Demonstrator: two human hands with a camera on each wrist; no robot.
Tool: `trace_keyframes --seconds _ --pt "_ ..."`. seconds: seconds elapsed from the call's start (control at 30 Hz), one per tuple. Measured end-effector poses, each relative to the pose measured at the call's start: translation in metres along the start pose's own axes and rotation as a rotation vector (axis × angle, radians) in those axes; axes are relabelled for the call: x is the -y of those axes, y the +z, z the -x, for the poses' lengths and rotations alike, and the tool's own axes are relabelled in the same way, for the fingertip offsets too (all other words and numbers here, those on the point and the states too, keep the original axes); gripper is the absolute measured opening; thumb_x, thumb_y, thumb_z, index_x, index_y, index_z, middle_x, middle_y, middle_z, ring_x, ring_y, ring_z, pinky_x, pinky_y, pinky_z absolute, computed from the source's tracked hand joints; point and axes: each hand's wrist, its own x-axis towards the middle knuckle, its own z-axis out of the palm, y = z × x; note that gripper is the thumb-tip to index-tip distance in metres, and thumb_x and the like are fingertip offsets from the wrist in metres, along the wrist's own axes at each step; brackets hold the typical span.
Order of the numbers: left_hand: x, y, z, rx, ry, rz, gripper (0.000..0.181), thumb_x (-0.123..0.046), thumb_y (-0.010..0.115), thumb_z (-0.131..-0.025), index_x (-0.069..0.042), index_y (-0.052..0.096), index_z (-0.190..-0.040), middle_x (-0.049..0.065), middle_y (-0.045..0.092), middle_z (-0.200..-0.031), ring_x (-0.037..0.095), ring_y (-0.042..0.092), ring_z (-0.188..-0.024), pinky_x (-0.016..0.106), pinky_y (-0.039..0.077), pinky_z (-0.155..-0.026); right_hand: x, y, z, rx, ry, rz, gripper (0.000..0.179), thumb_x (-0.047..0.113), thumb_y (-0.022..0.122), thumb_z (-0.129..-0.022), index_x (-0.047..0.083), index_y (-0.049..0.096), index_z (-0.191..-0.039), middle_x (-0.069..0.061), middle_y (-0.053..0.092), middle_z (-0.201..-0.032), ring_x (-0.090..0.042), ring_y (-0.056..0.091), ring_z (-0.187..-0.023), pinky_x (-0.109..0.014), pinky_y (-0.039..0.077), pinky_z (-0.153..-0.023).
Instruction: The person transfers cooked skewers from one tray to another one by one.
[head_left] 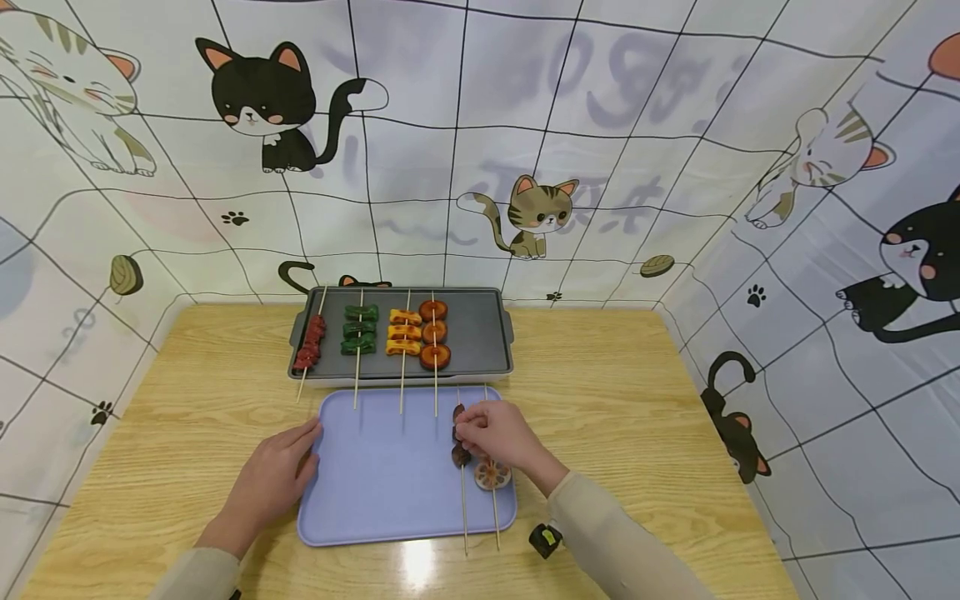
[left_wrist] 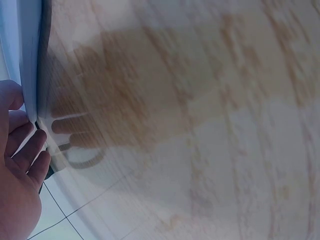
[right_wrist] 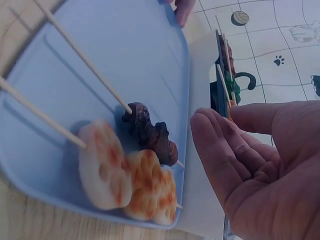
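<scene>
My left hand [head_left: 272, 479] rests against the left edge of a lavender tray [head_left: 375, 492]; in the left wrist view its fingers [left_wrist: 32, 145] touch the tray's outer wall. Over the tray's right side hovers my right hand [head_left: 501, 433], its thumb and bent fingers close together. In the right wrist view nothing shows between them. Below lies a skewer of dark brown meat [right_wrist: 145, 132]. Beside it on the tray is a skewer of lotus root slices [right_wrist: 105, 165], partly covered by my hand in the head view. Both bare stick ends overhang the tray's near edge.
Behind the tray stands a grey grill pan [head_left: 476, 333]. It carries a red meat skewer [head_left: 311, 342], a green pepper skewer [head_left: 359, 329], a yellow-piece skewer [head_left: 404, 332] and a brown round-slice skewer [head_left: 434, 333]. A small black object [head_left: 545, 540] sits by my right sleeve.
</scene>
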Motion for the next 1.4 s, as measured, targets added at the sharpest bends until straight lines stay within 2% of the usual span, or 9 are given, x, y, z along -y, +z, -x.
trace_keyframes --seconds 0.13,0.3,0.5,0.63,0.87,0.97,1.23,1.4 --pt "0.001 0.002 0.0 -0.026 0.017 -0.003 0.045 -0.011 0.07 -0.085 0.003 0.063 -0.127 0.018 0.061 -0.134 0.037 0.063 -0.115 0.053 0.053 -0.096 0.004 0.005 -0.01 -0.014 0.002 -0.002 0.025 0.016 0.062 -0.095 -0.003 0.07 -0.11 -0.017 0.075 -0.09 -0.014 0.07 -0.069 -0.024 0.061 -0.063" --pt "0.002 0.002 0.0 -0.045 0.03 -0.007 0.045 -0.011 0.071 -0.084 0.003 0.063 -0.125 0.018 0.062 -0.132 0.037 0.063 -0.114 0.053 0.054 -0.094 0.008 0.011 -0.02 -0.027 0.014 -0.03 0.027 0.016 0.061 -0.096 -0.004 0.069 -0.113 -0.02 0.074 -0.096 -0.016 0.071 -0.073 -0.027 0.062 -0.066" --pt "0.002 0.003 0.0 -0.071 0.046 -0.008 0.045 -0.01 0.071 -0.082 0.004 0.064 -0.124 0.019 0.062 -0.131 0.037 0.064 -0.112 0.052 0.054 -0.093 0.014 0.014 -0.03 -0.046 0.055 -0.066 0.027 0.02 0.06 -0.096 0.001 0.07 -0.113 -0.014 0.074 -0.097 -0.014 0.07 -0.074 -0.03 0.063 -0.07" --pt "0.002 0.004 0.0 -0.067 0.039 -0.008 0.045 -0.011 0.071 -0.082 0.004 0.064 -0.124 0.019 0.062 -0.132 0.037 0.064 -0.112 0.053 0.054 -0.093 0.015 0.015 -0.034 -0.057 0.074 -0.095 0.029 0.022 0.058 -0.097 0.002 0.069 -0.115 -0.01 0.074 -0.095 -0.017 0.072 -0.077 -0.032 0.063 -0.072" --pt "0.002 0.003 0.0 -0.053 0.03 -0.005 0.045 -0.011 0.071 -0.083 0.003 0.064 -0.125 0.018 0.062 -0.132 0.037 0.064 -0.113 0.052 0.054 -0.094 0.019 0.018 -0.04 -0.076 0.13 -0.178 0.031 0.02 0.058 -0.097 0.0 0.066 -0.119 -0.011 0.074 -0.098 -0.013 0.07 -0.076 -0.028 0.063 -0.071" --pt "0.002 0.003 0.0 -0.056 0.033 -0.001 0.045 -0.011 0.071 -0.083 0.004 0.064 -0.125 0.019 0.062 -0.132 0.037 0.064 -0.113 0.052 0.054 -0.094 0.021 0.019 -0.044 -0.082 0.151 -0.212 0.033 0.02 0.059 -0.097 -0.001 0.065 -0.121 -0.011 0.074 -0.1 -0.013 0.069 -0.077 -0.03 0.063 -0.073" --pt "0.003 0.003 0.0 -0.055 0.035 0.0 0.045 -0.011 0.071 -0.083 0.004 0.063 -0.126 0.019 0.061 -0.133 0.037 0.063 -0.114 0.052 0.054 -0.094 0.023 0.02 -0.051 -0.088 0.178 -0.218 0.032 0.019 0.059 -0.097 -0.001 0.065 -0.121 -0.009 0.074 -0.099 -0.012 0.067 -0.073 -0.036 0.063 -0.077" --pt "0.003 0.002 0.0 -0.056 0.035 0.002 0.045 -0.011 0.071 -0.083 0.004 0.063 -0.125 0.019 0.061 -0.133 0.037 0.063 -0.114 0.052 0.054 -0.094 0.023 0.021 -0.054 -0.08 0.187 -0.238 0.031 0.018 0.058 -0.097 -0.001 0.065 -0.12 -0.01 0.074 -0.099 -0.01 0.065 -0.071 -0.034 0.063 -0.075"
